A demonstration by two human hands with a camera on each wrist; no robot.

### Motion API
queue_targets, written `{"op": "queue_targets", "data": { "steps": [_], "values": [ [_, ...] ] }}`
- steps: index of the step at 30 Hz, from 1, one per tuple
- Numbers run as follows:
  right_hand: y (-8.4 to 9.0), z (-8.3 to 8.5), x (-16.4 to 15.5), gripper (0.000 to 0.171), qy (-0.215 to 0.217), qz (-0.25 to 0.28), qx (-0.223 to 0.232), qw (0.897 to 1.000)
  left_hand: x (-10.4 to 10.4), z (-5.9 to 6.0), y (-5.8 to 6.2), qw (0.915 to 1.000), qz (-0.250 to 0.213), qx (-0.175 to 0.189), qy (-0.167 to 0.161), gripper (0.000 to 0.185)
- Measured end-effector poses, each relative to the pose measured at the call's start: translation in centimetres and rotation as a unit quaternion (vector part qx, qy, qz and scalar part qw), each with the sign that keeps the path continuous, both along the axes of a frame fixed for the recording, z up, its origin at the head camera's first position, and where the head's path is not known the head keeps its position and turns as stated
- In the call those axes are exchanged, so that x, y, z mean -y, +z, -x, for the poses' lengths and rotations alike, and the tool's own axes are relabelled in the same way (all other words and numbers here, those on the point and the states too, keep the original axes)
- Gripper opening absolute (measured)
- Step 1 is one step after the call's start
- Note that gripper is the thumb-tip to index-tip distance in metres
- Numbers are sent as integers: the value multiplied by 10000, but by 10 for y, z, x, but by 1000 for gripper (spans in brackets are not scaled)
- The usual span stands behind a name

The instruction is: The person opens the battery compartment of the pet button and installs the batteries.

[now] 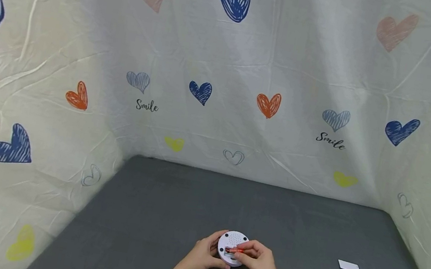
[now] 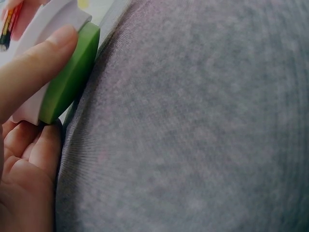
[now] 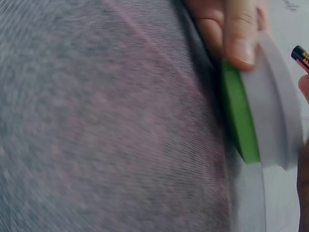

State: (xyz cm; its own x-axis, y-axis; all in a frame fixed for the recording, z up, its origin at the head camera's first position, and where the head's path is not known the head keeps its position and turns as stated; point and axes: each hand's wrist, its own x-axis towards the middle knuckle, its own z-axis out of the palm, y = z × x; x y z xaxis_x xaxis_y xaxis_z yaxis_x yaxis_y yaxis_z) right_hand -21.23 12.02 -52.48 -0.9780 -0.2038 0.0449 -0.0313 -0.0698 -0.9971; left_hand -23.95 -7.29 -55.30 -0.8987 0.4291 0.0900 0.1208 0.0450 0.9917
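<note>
My left hand [image 1: 200,255] grips a round white gadget [image 1: 233,240] by its rim, thumb on the near side and fingers round the far left. The gadget is at the near middle of the grey table [image 1: 186,206], its face with small holes and dark feet turned up (a green layer [image 2: 72,77] shows on its other side). My right hand [image 1: 262,260] pinches a red-and-black battery [image 1: 238,251] at the open slot [image 1: 228,254]; I cannot tell how far in it sits. Well to the right, a small white cover [image 1: 348,266] lies on the table. A pale sheet [image 1: 227,65] printed with hearts hangs beyond the far edge.
</note>
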Motion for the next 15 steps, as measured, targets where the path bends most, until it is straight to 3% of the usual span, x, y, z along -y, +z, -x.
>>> {"op": "queue_targets", "data": {
  "steps": [4,11,15],
  "values": [
    [4,-4,6,21,-22,-93,-284,9996,0,4,-9,10000,42,-30,28,85],
    [26,-17,15,15,-592,-1129,-570,9902,0,4,-10,9999,85,-51,43,86],
    [29,-18,16,15,-674,-1286,-571,9878,0,4,-10,9999,110,-13,47,86]
  ]
}}
